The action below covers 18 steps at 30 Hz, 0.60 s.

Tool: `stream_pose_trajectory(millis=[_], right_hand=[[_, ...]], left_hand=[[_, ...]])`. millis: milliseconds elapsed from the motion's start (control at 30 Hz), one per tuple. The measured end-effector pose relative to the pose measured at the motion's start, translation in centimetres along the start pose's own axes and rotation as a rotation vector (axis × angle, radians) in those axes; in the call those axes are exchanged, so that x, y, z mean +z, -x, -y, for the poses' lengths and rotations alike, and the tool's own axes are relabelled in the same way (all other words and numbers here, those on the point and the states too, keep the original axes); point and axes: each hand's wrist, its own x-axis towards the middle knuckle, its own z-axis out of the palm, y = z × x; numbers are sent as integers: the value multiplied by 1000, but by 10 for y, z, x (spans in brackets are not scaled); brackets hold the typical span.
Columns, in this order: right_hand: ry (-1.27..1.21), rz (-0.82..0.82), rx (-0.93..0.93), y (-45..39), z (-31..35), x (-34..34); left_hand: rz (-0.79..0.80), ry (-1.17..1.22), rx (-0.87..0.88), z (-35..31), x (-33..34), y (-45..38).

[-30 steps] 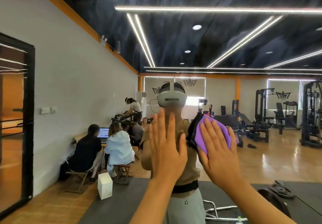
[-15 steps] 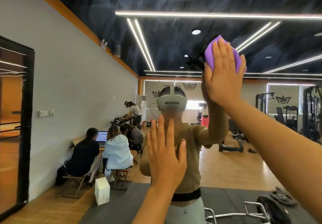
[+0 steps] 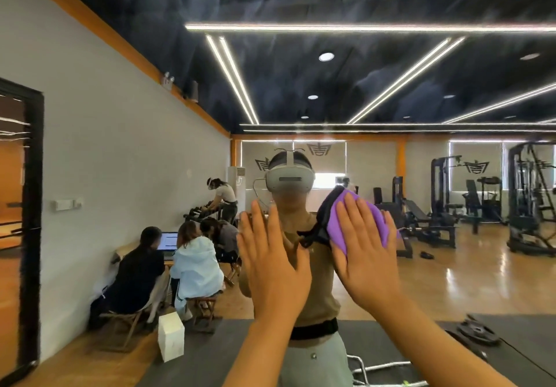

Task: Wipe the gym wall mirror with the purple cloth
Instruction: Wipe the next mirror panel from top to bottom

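Right hand (image 3: 365, 254), fingers flat, presses purple cloth (image 3: 355, 221) on mirror (image 3: 391, 85), cloth toward 12 o'clock; left hand (image 3: 272, 263) flat, empty, at 9.

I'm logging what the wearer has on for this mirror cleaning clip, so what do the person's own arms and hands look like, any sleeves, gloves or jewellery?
Both forearms are bare up to the bottom edge of the picture, with no sleeves in view. The left hand and right hand wear no gloves, and no rings, watch or wristbands show. No cables or markings appear on them. Nails look short and unpainted, as far as can be told.
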Motion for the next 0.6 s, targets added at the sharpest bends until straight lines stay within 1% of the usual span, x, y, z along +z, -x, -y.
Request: stream_pose_trajectory(millis=[67,133,233,333,433,500,567,600], right_hand=[[30,16,-93,-13,-11,-4],[31,10,-123,-39,-24,-12],[-37,-34,-67,-96,-36,-29],[-21,-35,-78,-164,-49,-48],[-21,-37,29,-219,-69,-64],[-39,-77,63,-223,-70,-62],[-88,-121,26,-198,-62,-55],[-104,-116,-19,-177,-59,-51]], left_hand=[[25,1,5,-4,3,-1],[-2,5,8,-9,6,-2],[-50,-10,13,-14,13,-2],[-62,-3,-12,-16,18,-2],[-84,-4,-20,-17,22,-2],[-97,-16,-30,-17,24,-3],[-107,-32,-35,-21,27,-3],[-115,-40,-35,-24,28,-2]])
